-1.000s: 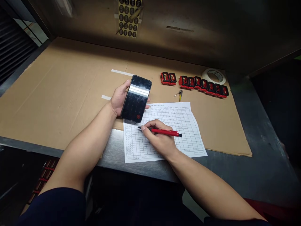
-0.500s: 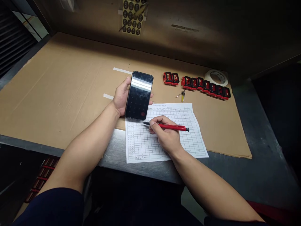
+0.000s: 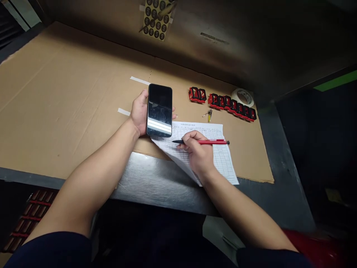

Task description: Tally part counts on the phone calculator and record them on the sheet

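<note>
My left hand (image 3: 140, 111) is closed around a black smartphone (image 3: 159, 111), its dark screen facing me with a bright reflection across the lower part. Between the thumb and fingers of my right hand (image 3: 199, 150) is a red pen (image 3: 214, 142) with a black tip pointing left. Under that hand lies a white printed form (image 3: 224, 158) with a grid, its lower left part curled or folded up. The phone covers the form's upper left corner. Just beyond the paper sit small nail clippers (image 3: 209, 115) on the cardboard.
Cardboard (image 3: 69, 100) covers most of the metal table (image 3: 150, 178). Several red-and-black plastic parts (image 3: 231, 106) stand in a row, with a pair (image 3: 197, 95) to their left and a roll of tape (image 3: 243, 97) behind. A sticker sheet (image 3: 157, 22) is on the back panel.
The form's lower left part has lifted and curled. The phone's screen has gone from a keypad-like display to dark. The whole view has shifted slightly.
</note>
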A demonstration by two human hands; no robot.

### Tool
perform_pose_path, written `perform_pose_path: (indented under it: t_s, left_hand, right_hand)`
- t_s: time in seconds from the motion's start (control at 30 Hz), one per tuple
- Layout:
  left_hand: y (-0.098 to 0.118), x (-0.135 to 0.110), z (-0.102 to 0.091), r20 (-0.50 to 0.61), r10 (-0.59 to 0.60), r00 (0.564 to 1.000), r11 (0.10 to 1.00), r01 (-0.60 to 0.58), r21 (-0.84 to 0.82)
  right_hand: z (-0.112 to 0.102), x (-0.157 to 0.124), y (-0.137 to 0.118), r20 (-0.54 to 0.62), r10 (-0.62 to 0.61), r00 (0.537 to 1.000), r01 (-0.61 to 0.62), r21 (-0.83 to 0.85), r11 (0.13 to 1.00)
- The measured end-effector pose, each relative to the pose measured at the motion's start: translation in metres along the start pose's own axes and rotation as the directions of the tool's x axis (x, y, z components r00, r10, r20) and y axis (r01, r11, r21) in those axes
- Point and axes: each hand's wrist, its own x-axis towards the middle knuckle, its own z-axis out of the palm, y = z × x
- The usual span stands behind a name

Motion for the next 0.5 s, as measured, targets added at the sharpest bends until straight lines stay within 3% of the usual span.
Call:
perform_pose_path:
  t_s: [0.07, 0.13, 0.17, 0.27, 0.3, 0.37, 0.5]
  left_hand:
    - [0.001, -0.001, -0.001, 0.011, -0.008, 1.000, 1.000, 0.009, -0.013]
    - [0.001, -0.001, -0.002, 0.029, -0.015, 0.999, 1.000, 0.016, -0.026]
    - [0.001, -0.002, -0.002, 0.035, -0.015, 0.999, 0.999, 0.016, -0.031]
    - [0.002, -0.004, -0.002, 0.034, -0.020, 0.999, 0.999, 0.021, -0.032]
    - [0.002, -0.004, -0.002, 0.033, -0.024, 0.999, 0.999, 0.025, -0.030]
    - [0.003, -0.005, -0.001, 0.028, -0.034, 0.999, 0.999, 0.035, -0.024]
    - [0.005, -0.007, 0.003, -0.006, -0.032, 0.999, 0.999, 0.032, -0.003]
  right_hand:
    - [0.001, -0.011, 0.005, 0.039, -0.126, 0.991, 0.129, -0.109, 0.986]
    - [-0.001, -0.023, 0.007, 0.177, -0.260, 0.949, 0.295, -0.222, 0.929]
    - [-0.002, -0.028, 0.007, 0.274, -0.349, 0.896, 0.419, -0.264, 0.869]
    - [-0.004, -0.039, 0.006, 0.520, -0.532, 0.668, 0.733, -0.335, 0.592]
    - [-0.004, -0.041, 0.006, 0.576, -0.543, 0.611, 0.786, -0.360, 0.502]
    - [-0.002, -0.043, 0.007, 0.660, -0.505, 0.557, 0.830, -0.413, 0.375]
    - [0.001, -0.044, 0.010, 0.737, -0.437, 0.515, 0.855, -0.410, 0.317]
